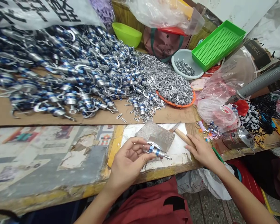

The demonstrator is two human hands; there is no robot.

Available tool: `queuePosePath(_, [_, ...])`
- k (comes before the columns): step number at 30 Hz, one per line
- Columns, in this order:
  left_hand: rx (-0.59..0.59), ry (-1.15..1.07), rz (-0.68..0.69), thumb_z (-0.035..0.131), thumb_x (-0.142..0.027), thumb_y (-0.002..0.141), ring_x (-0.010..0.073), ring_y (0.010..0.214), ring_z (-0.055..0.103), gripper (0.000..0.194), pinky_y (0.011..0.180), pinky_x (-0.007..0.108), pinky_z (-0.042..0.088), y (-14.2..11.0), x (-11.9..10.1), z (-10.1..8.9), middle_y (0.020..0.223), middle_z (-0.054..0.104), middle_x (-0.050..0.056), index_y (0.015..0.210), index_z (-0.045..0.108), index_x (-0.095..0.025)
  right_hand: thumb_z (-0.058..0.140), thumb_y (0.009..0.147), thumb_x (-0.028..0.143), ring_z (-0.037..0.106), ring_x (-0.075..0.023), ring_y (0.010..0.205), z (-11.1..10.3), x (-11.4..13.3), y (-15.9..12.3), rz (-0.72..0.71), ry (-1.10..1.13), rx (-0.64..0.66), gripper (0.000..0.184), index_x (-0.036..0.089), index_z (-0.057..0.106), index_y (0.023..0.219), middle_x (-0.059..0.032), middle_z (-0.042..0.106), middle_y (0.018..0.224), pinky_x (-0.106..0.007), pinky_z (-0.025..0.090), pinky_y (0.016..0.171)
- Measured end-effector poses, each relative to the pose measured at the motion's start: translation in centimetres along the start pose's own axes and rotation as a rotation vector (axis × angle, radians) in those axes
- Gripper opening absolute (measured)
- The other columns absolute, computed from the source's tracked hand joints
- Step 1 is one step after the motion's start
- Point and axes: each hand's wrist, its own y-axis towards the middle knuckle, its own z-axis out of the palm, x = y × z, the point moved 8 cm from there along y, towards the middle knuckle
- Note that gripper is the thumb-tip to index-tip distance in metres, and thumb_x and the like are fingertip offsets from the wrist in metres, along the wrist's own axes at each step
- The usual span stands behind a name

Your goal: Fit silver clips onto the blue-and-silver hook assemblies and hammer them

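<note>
The left hand (128,160) pinches one blue-and-silver fitting (157,151) between thumb and fingers over the near edge of the block (150,128) — whether they touch cannot be told. The right hand (203,151) closes round one hammer (184,137), its head at the block's right edge. The step in hand seems to be positioning for hammer work; the next move probably calls for steady support. One block; beyond it, leftward, similar fittings (84,70) — too many to count; rightward, one steel mug (234,140).

Cardboard (102,117) and white sheet (179,160) on worn table (93,166)
</note>
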Motion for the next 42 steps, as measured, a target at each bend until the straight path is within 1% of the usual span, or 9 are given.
queuePosePath(6, [0.004,-0.026,-0.006,0.076,-0.01,0.049,0.0082,0.062,0.062,0.035,0.057,0.015,0.054,0.0,0.3,0.0,0.061,0.065,-0.004,0.074,0.052,-0.016,0.046,0.089,0.023,0.059,-0.0198,0.093,-2.6,3.8,-2.3,-0.221,0.086,-0.232,0.032,0.019,0.047,0.12,-0.0089,0.061,0.1,-0.03,0.048,0.078])
queuePosePath(11, [0.026,-0.044,-0.017,0.076,-0.01,0.051,0.0084,0.06,0.063,0.039,0.057,0.017,0.055,0.2,0.5,0.2,0.061,0.066,-0.005,0.079,0.049,-0.017,0.038,0.088,0.007,0.062,-0.0149,0.09,-4.3,8.7,-4.7,-0.516,0.062,-0.175,0.055,0.028,0.032,0.138,-0.0045,0.064,0.102,-0.024,0.05,0.074])
queuePosePath(17, [0.062,-0.064,-0.02,0.075,-0.011,0.053,0.0109,0.055,0.064,0.045,0.056,0.024,0.056,0.2,0.3,0.5,0.058,0.066,-0.008,0.083,0.043,-0.02,0.034,0.085,0.004,0.06,-0.0126,0.069,-3.4,9.5,-4.5,-0.489,-0.022,-0.09,0.055,0.024,0.037,0.136,-0.0036,0.063,0.082,-0.021,0.048,0.061])
queuePosePath(22, [0.023,-0.034,0.003,0.076,-0.012,0.052,0.0104,0.056,0.063,0.046,0.056,0.022,0.055,0.1,0.3,0.2,0.057,0.065,-0.008,0.088,0.048,-0.02,0.036,0.088,0.007,0.062,-0.0139,0.078,-2.5,8.0,-5.0,-0.448,0.093,-0.135,0.05,0.025,0.038,0.136,-0.0051,0.065,0.093,-0.024,0.05,0.068])
queuePosePath(26, [0.085,0.16,0.092,0.074,-0.018,0.061,0.0122,0.063,0.065,0.021,0.06,0.021,0.054,-0.1,-0.2,0.1,0.066,0.07,-0.001,0.08,0.064,-0.017,0.049,0.089,0.021,0.063,-0.0172,0.093,-2.2,3.2,-4.3,-0.26,0.227,-0.253,0.043,0.024,0.045,0.131,-0.0058,0.065,0.109,-0.027,0.052,0.076])
queuePosePath(32, [0.207,0.622,0.635,0.066,-0.014,0.074,0.012,0.075,0.062,0.013,0.066,0.02,0.049,-1.8,-3.8,1.1,0.081,0.065,0.002,0.084,0.071,-0.021,0.049,0.088,0.035,0.065,-0.0228,0.088,-1.1,-1.9,-0.2,-0.072,-0.009,-0.168,0.032,0.019,0.062,0.112,-0.0092,0.069,0.099,-0.035,0.053,0.074])
queuePosePath(36, [0.105,0.794,0.872,0.064,-0.008,0.074,0.0123,0.081,0.056,0.014,0.07,0.021,0.047,-3.0,-5.5,1.5,0.088,0.054,0.004,0.086,0.068,-0.015,0.046,0.089,0.021,0.061,-0.0203,0.09,-1.8,4.2,4.7,-0.339,-0.141,-0.348,0.024,0.017,0.066,0.102,-0.0105,0.067,0.099,-0.033,0.05,0.079])
queuePosePath(39, [0.104,0.804,0.869,0.062,-0.007,0.075,0.0102,0.08,0.055,0.013,0.072,0.019,0.046,-2.8,-5.8,1.7,0.085,0.055,0.002,0.084,0.066,-0.015,0.045,0.087,0.008,0.053,-0.0169,0.105,0.3,9.8,9.7,-0.55,-0.185,-0.224,0.03,0.019,0.061,0.11,-0.0071,0.06,0.117,-0.028,0.043,0.089])
queuePosePath(42, [0.128,0.73,0.776,0.064,-0.008,0.075,0.0074,0.074,0.057,0.013,0.069,0.016,0.046,-2.2,-5.6,1.4,0.08,0.058,-0.002,0.081,0.066,-0.019,0.045,0.089,0.011,0.054,-0.0187,0.094,2.2,12.4,12.9,-0.639,-0.251,-0.112,0.023,0.016,0.064,0.101,-0.0086,0.063,0.102,-0.029,0.043,0.08])
